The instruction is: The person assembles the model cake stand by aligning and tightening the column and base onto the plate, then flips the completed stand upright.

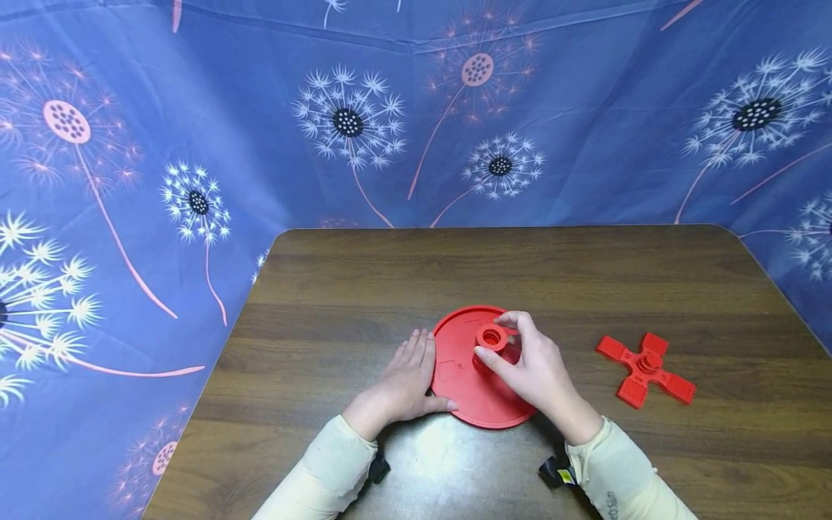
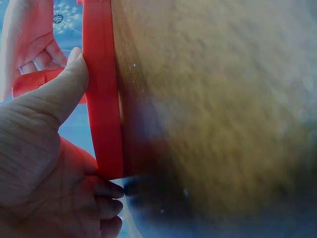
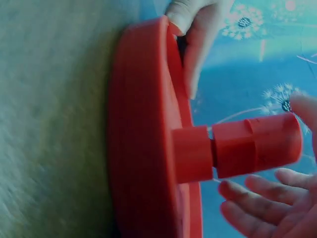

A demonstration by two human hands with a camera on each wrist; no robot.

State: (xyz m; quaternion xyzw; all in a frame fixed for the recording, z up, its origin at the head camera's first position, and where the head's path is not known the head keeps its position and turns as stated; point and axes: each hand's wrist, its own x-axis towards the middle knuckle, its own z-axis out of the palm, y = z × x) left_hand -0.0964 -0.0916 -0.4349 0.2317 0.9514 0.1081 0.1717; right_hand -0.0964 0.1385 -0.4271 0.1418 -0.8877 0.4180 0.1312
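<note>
A round red plate (image 1: 461,393) with a raised rim lies on the table. My left hand (image 1: 406,375) rests along its left edge, fingers straight, the thumb touching the near rim. From the plate's middle stands a short red post (image 3: 192,154). On top of it sits a red hollow collar (image 1: 492,329), slightly tilted on the post in the right wrist view. My right hand (image 1: 536,361) is spread around the collar, thumb at its near left side, other fingers at its far right. In the right wrist view those fingers (image 3: 252,208) show a gap below the collar.
To the right on the brown wooden table (image 1: 364,274) lies a red four-armed cross (image 1: 676,386) with a threaded stud at its centre. A blue cloth (image 1: 403,94) with dandelion prints hangs behind the table. Black wrist cameras (image 1: 557,473) sit under both sleeves.
</note>
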